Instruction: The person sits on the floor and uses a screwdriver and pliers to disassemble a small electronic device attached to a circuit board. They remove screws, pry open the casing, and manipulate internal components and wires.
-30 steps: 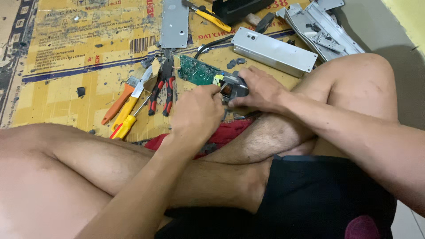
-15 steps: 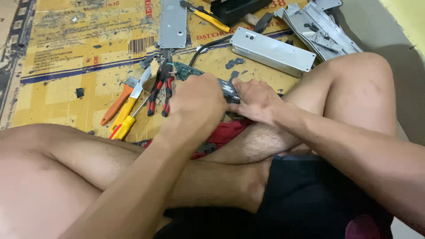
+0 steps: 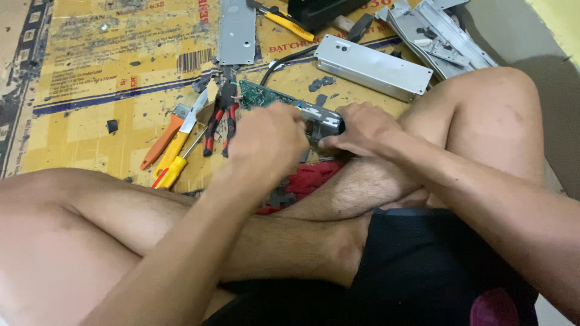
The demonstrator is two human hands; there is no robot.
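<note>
Floor: yellow cardboard sheet (image 3: 90, 78), pliers (image 3: 220, 121) nearby.
Left hand (image 3: 269, 136): fingers curled, grip hidden.
Right hand (image 3: 362, 128): fingers clamped on grey metal part (image 3: 320, 118).
Handling: likely rigid, light, sharp-edged; hold by sides.

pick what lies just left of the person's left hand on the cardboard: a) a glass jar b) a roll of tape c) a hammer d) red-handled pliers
d, the red-handled pliers lie on the cardboard right beside the left hand, with yellow-handled tools farther left.
</note>
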